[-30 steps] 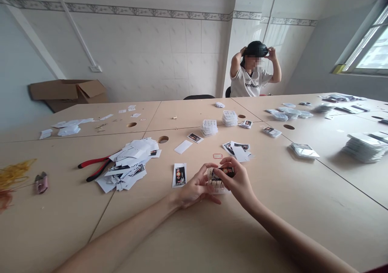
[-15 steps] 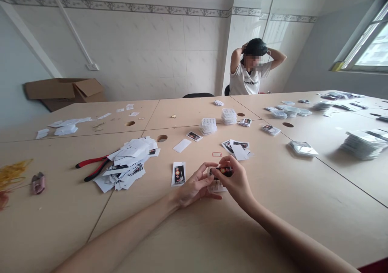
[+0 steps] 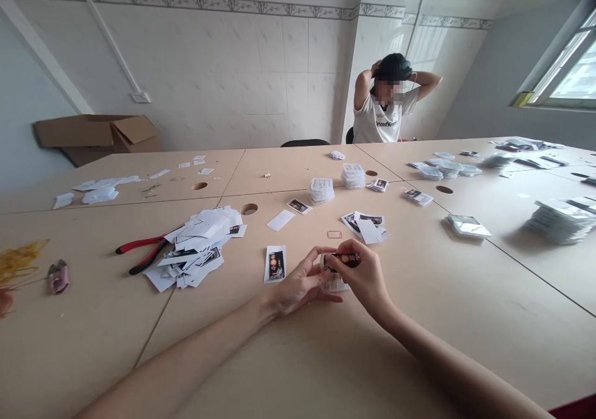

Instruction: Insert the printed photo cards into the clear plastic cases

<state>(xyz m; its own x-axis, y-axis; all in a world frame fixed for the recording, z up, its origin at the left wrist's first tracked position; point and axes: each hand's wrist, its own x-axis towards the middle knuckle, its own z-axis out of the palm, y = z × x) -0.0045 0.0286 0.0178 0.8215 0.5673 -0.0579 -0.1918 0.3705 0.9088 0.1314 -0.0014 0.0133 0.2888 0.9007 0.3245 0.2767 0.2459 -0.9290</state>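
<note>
My left hand is closed around the left side of a small clear plastic box, its lower fingers stretched out under it. Between the thumb and fingers of my right hand is a black printed card with red and yellow marks. The card lies against the far part of the box; whether it is inside cannot be made out. Left of my hands a white-edged printed card lies flat on the table. Just beyond them is a small red rectangular outline.
A heap of paper cards partly covers red-handled pliers. Stacked clear boxes and loose cards lie ahead. More boxes are at right. A person sits across the table, both arms raised to the head.
Very little differs. The view has shifted slightly, and both hands keep nearly the same hold on the box and the black card.
</note>
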